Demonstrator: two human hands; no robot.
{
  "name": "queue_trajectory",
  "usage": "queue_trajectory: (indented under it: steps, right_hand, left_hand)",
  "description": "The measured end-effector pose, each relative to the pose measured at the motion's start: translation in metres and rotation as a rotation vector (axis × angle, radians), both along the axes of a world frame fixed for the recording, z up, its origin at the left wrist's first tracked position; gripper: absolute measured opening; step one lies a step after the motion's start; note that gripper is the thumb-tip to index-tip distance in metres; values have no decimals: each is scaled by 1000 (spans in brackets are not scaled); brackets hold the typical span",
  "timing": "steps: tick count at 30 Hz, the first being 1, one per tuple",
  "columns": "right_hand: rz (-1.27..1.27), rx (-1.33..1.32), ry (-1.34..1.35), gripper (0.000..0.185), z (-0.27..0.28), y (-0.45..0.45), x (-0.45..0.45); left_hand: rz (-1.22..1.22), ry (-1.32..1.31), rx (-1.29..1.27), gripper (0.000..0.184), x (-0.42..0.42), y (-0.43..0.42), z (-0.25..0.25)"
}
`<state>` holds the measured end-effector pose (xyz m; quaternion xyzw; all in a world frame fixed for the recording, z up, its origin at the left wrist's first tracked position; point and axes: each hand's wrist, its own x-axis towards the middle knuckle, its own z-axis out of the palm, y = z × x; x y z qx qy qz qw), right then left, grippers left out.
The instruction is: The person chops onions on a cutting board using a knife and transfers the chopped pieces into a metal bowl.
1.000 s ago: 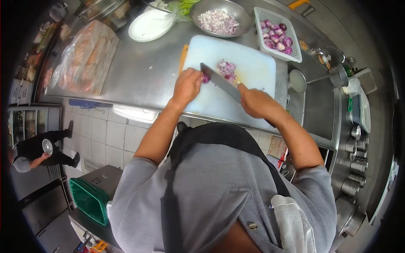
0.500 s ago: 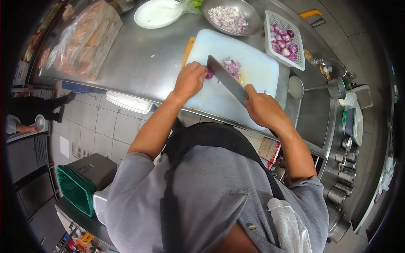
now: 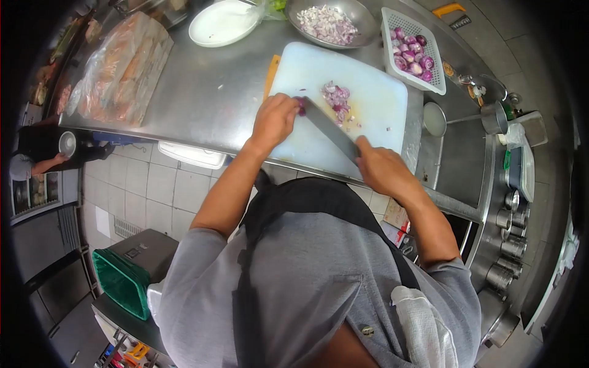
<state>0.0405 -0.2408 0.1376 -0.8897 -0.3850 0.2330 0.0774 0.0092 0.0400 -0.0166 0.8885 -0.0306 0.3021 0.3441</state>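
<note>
My left hand (image 3: 274,121) is closed at the left side of the white cutting board (image 3: 374,80), its curled fingers holding a piece of red onion (image 3: 300,106). My right hand (image 3: 388,170) grips the handle of a broad-bladed knife (image 3: 331,130). The blade slants across the board, its far end right beside the onion piece and my left fingertips. Cut red onion (image 3: 336,99) lies in a loose pile on the board, beyond the blade. The knife handle is mostly hidden in my fist.
Behind the board stand a metal bowl (image 3: 369,32) of chopped onion, a white plate (image 3: 224,24) and a white basket (image 3: 438,76) of peeled red onions. A bagged stack (image 3: 126,70) lies at left. A sink (image 3: 460,168) is at right. Another person's arm (image 3: 49,164) shows far left.
The knife's far end has dropped lower and nearer me, beside the onion piece. My left hand has barely moved. The other person's hand and the round bowl at far left have moved up.
</note>
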Motion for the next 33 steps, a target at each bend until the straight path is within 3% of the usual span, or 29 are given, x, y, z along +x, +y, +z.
queue_trajectory:
  steps: [4,7,8,11,18,23,27,33]
  right_hand:
    - [-170,42,13,22,22,-10,-2]
    - [-208,114,15,23,-16,-8,7]
    - [-200,107,23,24,-43,-10,10]
    - [-200,110,36,24,-59,-11,13]
    - [-95,101,-51,21,14,1,12]
    - [-127,82,-7,20,-42,5,14]
    - [-109,127,4,21,-4,3,14]
    - [-131,77,35,21,-50,9,18]
  left_hand:
    - [9,-66,28,25,0,-3,8]
    - [-109,17,133,31,8,1,14]
    - [-113,88,117,30,9,-1,17]
    - [-114,248,65,27,12,-6,28]
    - [-129,329,99,19,16,-13,36]
    - [-81,333,50,19,17,-18,33]
    - [-52,267,18,17,12,-20,29]
    - [-43,220,-46,15,12,-20,19]
